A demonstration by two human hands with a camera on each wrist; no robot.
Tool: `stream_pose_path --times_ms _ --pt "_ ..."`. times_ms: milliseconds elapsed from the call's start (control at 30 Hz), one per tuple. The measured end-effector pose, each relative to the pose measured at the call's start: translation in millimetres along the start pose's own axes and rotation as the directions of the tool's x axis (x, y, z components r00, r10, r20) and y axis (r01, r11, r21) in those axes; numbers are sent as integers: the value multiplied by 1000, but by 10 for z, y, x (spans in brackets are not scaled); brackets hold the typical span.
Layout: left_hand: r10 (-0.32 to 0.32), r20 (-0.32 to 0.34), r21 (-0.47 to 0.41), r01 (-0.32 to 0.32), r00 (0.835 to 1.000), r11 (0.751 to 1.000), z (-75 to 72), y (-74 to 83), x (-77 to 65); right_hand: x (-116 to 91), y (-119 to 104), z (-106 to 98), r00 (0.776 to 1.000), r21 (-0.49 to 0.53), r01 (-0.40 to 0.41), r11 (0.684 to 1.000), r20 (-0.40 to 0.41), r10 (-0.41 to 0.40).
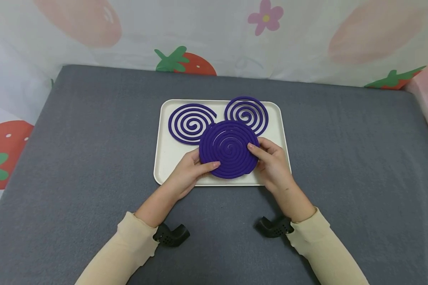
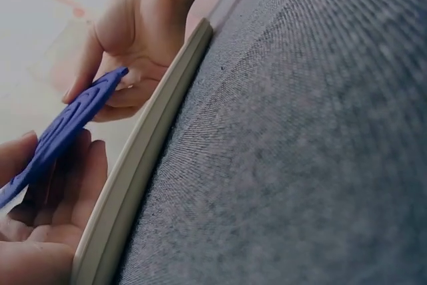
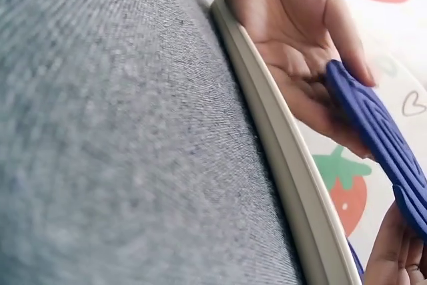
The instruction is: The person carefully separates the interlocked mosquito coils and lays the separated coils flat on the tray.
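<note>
Between them, my left hand (image 1: 187,170) and right hand (image 1: 272,162) hold a round, tightly wound purple mosquito coil (image 1: 230,148) over the front of a white tray (image 1: 172,158). Each thumb lies on top of its near side, with the other fingers underneath. From the left wrist view, the held coil (image 2: 67,121) is tilted and raised above the tray's rim (image 2: 143,158). Behind it on the tray are two loosely spaced purple spiral coils, a left coil (image 1: 193,126) and a right coil (image 1: 246,116). The held disc partly covers both.
A grey cloth-covered table (image 1: 92,158) extends around the tray. Behind it hangs a pale curtain (image 1: 214,23) printed with strawberries and a flower. Black wrist devices sit at the left cuff (image 1: 171,236) and right cuff (image 1: 272,227), low over the table. The right coil overlaps the tray's back rim.
</note>
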State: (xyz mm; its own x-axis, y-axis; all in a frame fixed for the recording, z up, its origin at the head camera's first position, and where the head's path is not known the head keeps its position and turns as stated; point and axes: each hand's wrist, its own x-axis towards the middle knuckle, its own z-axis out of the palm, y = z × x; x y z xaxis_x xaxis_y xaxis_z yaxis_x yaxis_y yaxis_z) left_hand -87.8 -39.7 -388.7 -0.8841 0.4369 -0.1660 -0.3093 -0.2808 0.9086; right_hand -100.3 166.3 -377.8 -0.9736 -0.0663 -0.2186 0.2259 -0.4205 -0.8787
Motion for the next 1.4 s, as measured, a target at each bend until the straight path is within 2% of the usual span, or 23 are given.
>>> stream_pose_path --times_ms 100,267,333,633,1100,1400 --pt "24 28 -48 -22 999 999 -7 -4 3 3 -13 -10 1000 37 12 999 -10 -12" --pt "83 24 -177 -78 996 981 -17 -10 10 -4 -49 -4 1000 68 -3 998 -5 3" --pt "105 17 -203 -99 994 974 -16 -6 7 -1 -56 -2 1000 62 -6 998 -11 6" --pt "110 -1 -209 -108 994 972 -19 10 1 22 -57 -32 995 0 62 998 -75 -62" --pt "137 38 -258 -123 990 958 -31 15 -1 46 -31 -43 982 -26 118 993 -146 -120" --pt "123 46 -283 -105 991 953 -43 25 -8 39 -21 -38 977 -15 160 987 -141 -160"
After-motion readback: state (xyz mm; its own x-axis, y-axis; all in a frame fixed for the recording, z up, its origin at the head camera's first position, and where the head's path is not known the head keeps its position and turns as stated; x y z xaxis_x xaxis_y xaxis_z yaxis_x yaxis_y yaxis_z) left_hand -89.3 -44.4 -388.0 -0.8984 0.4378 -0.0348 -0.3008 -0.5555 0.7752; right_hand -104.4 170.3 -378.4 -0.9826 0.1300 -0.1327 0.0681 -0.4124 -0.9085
